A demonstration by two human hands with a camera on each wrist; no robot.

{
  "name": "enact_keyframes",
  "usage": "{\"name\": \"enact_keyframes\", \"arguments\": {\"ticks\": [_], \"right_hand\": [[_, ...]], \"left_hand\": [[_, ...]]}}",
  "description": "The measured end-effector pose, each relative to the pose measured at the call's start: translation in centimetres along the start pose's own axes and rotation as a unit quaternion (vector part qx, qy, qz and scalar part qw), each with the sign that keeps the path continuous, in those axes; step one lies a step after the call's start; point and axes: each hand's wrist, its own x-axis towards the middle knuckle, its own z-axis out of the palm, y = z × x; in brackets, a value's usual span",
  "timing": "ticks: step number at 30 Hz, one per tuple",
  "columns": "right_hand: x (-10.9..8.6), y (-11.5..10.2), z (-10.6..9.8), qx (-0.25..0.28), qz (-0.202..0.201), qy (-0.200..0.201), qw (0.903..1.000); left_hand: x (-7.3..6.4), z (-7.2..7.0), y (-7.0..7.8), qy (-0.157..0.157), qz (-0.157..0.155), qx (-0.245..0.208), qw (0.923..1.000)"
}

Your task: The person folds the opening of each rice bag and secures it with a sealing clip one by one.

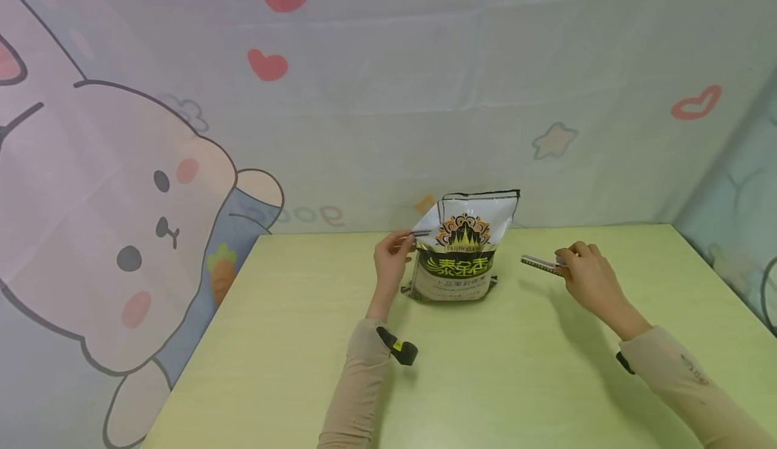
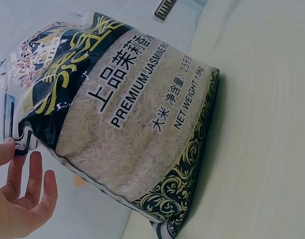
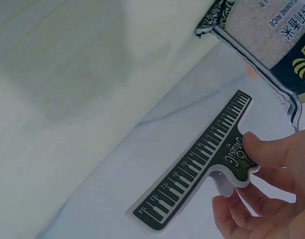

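A bag of jasmine rice [image 1: 455, 280] stands upright near the table's back edge, its clear lower part full of white grains [image 2: 107, 154]. At the bag's upper left edge, my left hand [image 1: 390, 260] pinches the plastic between thumb and forefinger; the other fingers [image 2: 35, 174] are spread apart from it. To the right of the bag, my right hand [image 1: 591, 284] holds a T-shaped clip [image 3: 192, 167] above the table. Its long bar has a piano-key pattern with numbers. The thumb [image 3: 266, 149] presses one handle, with fingers behind the other. The bag's top is folded slightly.
The pale yellow-green table [image 1: 291, 341] runs back to a curtain [image 1: 388, 112] printed with hearts and a large rabbit. Another printed curtain [image 1: 734, 213] hangs along the right side. A black wrist strap mount [image 1: 400, 348] sticks out from the left sleeve.
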Motion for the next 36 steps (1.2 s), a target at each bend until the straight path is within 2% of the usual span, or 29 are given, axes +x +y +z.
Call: {"name": "enact_keyframes", "arguments": {"ticks": [7, 23, 31, 36], "right_hand": [[0.8, -0.6, -0.4, -0.017, -0.025, 0.029, 0.9991], [2.7, -1.9, -2.2, -0.014, -0.054, 0.054, 0.9970], [3.7, -2.9, -3.1, -0.013, -0.088, 0.092, 0.9917], [4.0, -3.4, -3.4, -0.016, -0.092, 0.101, 0.9906]], "left_hand": [[0.0, -0.1, -0.1, -0.002, 0.006, 0.002, 1.0000], [-0.1, -0.1, -0.1, -0.004, 0.022, -0.005, 0.9997], [0.0, -0.1, 0.1, -0.005, 0.017, -0.001, 0.9998], [-0.1, 0.0, 0.1, 0.000, 0.015, -0.004, 0.9999]]}}
